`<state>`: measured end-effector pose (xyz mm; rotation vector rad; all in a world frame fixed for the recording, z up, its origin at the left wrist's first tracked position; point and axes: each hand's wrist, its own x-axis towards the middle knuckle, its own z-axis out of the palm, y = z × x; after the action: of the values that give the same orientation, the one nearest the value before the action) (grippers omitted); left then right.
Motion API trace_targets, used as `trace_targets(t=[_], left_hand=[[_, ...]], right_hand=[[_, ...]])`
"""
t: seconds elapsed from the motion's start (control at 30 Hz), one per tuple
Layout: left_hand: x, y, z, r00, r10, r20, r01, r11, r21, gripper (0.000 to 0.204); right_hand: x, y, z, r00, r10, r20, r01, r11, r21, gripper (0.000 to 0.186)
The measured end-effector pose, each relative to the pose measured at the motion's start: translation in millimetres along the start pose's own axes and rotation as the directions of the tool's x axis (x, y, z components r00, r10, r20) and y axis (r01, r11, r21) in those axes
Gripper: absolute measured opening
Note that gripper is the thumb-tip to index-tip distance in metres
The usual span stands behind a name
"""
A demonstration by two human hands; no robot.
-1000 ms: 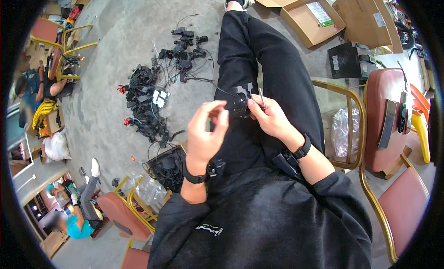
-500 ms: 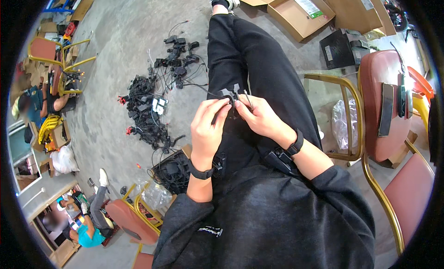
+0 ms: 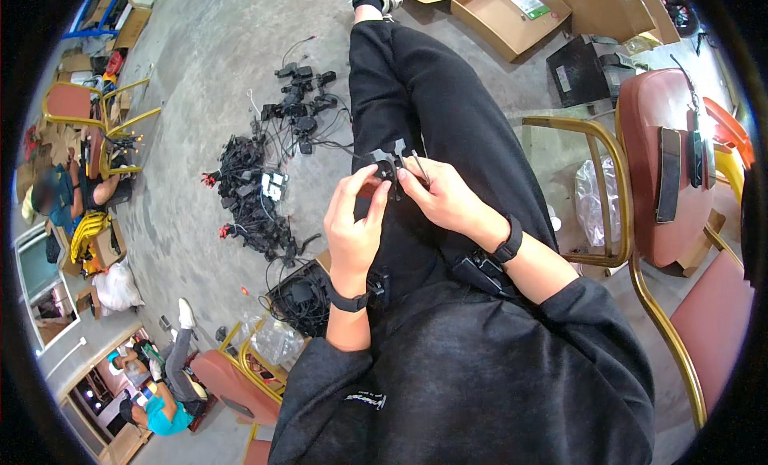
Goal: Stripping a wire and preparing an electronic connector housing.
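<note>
Above my lap, my left hand (image 3: 352,225) pinches a small round black part (image 3: 386,172) between thumb and fingertips. Against its upper side sits a grey-and-black bracket-like piece (image 3: 389,150), partly hidden by my fingers. My right hand (image 3: 452,201) is closed around the other side of this small assembly. A thin metal rod-like tool (image 3: 422,168) sticks up from my right fingers; its kind cannot be made out. A dark cable (image 3: 342,147) runs from near the assembly toward the floor pile. Both wrists carry black straps.
On the floor to the left lie tangled black devices and cables (image 3: 244,185) with a white item (image 3: 274,185) on top. A black cable-filled box (image 3: 300,297) stands nearer. Right are chairs (image 3: 664,161) holding a phone-like slab (image 3: 669,177), and cardboard boxes (image 3: 512,25). Other people sit far left.
My left fingers have shifted, so the round black part now shows more between them. Both hands stay together at the assembly. The whole view has moved slightly.
</note>
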<state>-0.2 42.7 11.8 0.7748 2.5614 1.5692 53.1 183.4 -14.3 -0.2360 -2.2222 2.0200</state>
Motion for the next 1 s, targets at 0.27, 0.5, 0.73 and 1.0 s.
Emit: trace_targets(t=[0.27, 0.5, 0.73, 1.0], left_hand=[[1, -6, 1, 0.996, 0.079, 0.03, -0.081, 0.993, 0.083, 0.014], [-9, -12, 7, 0.997, -0.073, -0.002, 0.073, 0.997, 0.005, 0.01], [-13, -17, 9, 0.992, -0.108, 0.07, 0.115, 0.988, -0.107, 0.014], [-14, -19, 10, 0.974, -0.2, 0.105, 0.217, 0.96, -0.179, 0.016]], right_hand=[[0, 3, 2, 0.997, -0.078, 0.009, 0.078, 0.996, -0.048, 0.015], [-3, -1, 3, 0.988, -0.152, -0.007, 0.15, 0.982, -0.113, 0.011], [-4, -2, -1, 0.99, -0.133, 0.046, 0.14, 0.967, -0.212, 0.03], [-7, 2, 4, 0.976, -0.216, 0.018, 0.215, 0.948, -0.234, 0.026]])
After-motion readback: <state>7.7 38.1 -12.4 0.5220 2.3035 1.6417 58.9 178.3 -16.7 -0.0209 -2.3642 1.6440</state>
